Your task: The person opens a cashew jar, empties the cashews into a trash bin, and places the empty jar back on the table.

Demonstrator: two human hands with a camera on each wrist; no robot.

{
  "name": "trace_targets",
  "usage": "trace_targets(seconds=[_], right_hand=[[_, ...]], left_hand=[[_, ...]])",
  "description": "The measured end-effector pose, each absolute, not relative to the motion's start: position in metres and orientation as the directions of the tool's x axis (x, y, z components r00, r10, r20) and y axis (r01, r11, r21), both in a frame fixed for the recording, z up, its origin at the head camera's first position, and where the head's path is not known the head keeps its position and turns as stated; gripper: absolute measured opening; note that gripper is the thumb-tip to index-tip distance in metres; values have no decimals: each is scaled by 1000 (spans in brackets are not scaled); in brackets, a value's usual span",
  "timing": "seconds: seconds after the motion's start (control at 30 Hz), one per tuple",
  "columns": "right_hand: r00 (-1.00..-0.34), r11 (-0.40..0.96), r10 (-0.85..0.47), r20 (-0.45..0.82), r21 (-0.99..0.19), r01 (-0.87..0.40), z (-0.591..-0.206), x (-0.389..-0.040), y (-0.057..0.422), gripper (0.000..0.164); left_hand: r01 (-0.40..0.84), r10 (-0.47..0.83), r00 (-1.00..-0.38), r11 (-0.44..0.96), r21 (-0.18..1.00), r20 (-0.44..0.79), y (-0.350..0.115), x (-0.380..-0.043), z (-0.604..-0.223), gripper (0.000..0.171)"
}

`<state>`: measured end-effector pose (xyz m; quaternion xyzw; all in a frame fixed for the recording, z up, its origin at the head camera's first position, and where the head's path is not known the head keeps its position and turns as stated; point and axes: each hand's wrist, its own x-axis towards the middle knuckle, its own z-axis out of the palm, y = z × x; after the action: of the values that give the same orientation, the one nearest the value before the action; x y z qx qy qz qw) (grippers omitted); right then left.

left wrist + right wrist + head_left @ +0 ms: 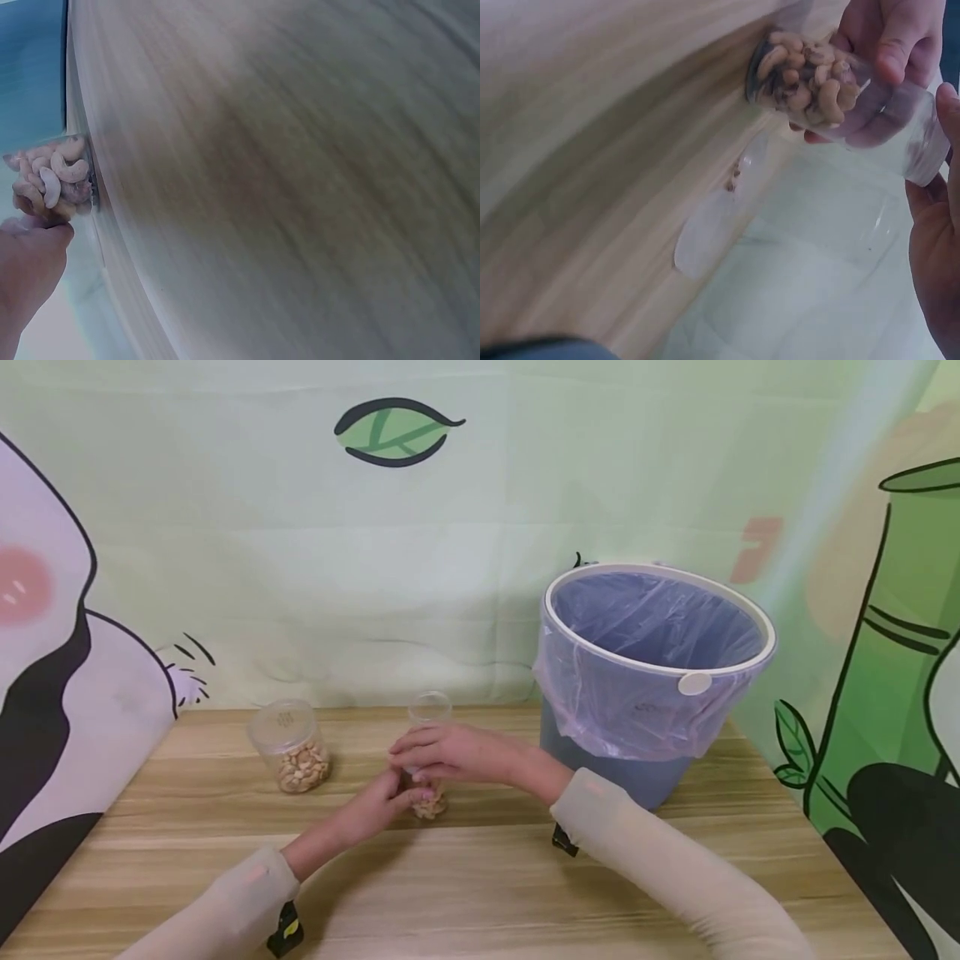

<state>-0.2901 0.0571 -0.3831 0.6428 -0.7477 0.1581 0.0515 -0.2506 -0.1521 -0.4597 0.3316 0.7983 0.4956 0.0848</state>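
A small clear jar (832,90) with cashews (430,807) in its lower part stands upright between my two hands. My left hand (375,802) grips the jar from the side, its thumb across the front. Over the top, my right hand (468,753) holds the jar's upper end, thumb and fingers on opposite sides of it in the right wrist view. That top is mostly covered by the right fingers in the head view. The left wrist view catches the cashews (56,176) through the wall, with part of the left hand (34,262) beside them.
A larger clear lidded jar (288,743), part filled with nuts, stands at the left. Behind my hands stands another clear container (431,702), with small brown bits near its base. A blue bin (645,777) with a plastic liner stands at the right of the wooden table (480,893).
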Motion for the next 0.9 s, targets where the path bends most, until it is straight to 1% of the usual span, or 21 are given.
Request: trace_targets(seconds=[0.17,0.27,0.33,0.37,0.43,0.53,0.63,0.7,0.77,0.83,0.9], right_hand=[[-188,115,-913,363,-213,-970,-386,-291,57,38],[-230,163,-891,392,-198,-967,-390,-288,57,39],[-284,223,-868,408,-191,-956,-392,-282,55,40],[-322,265,-851,416,-189,-945,-394,-278,54,41],[-403,350,-805,435,-201,-915,-397,-269,50,44],[-514,461,-727,455,-232,-857,-402,-258,44,46],[-579,519,-675,458,-263,-813,-405,-254,41,46],[-597,514,-662,454,-305,-802,-406,-254,43,45],[-601,479,-664,445,-365,-799,-406,-258,46,44],[-590,431,-679,437,-413,-802,-406,-263,49,44],[-566,388,-709,421,-438,-811,-405,-270,54,44]], left_hand=[[488,604,-764,307,817,230,-153,-252,-455,47],[502,607,-756,296,812,246,-153,-251,-456,49],[490,609,-756,282,825,241,-152,-249,-457,55],[476,605,-761,276,835,234,-152,-248,-458,58],[436,582,-784,270,859,215,-151,-245,-459,63],[398,519,-831,297,868,203,-145,-241,-461,70],[388,459,-863,333,859,212,-138,-240,-462,73],[393,429,-875,356,848,225,-135,-240,-463,71],[411,418,-875,373,832,245,-134,-241,-463,66],[422,418,-872,379,823,255,-135,-244,-462,60],[439,441,-859,371,819,261,-138,-247,-462,56]])
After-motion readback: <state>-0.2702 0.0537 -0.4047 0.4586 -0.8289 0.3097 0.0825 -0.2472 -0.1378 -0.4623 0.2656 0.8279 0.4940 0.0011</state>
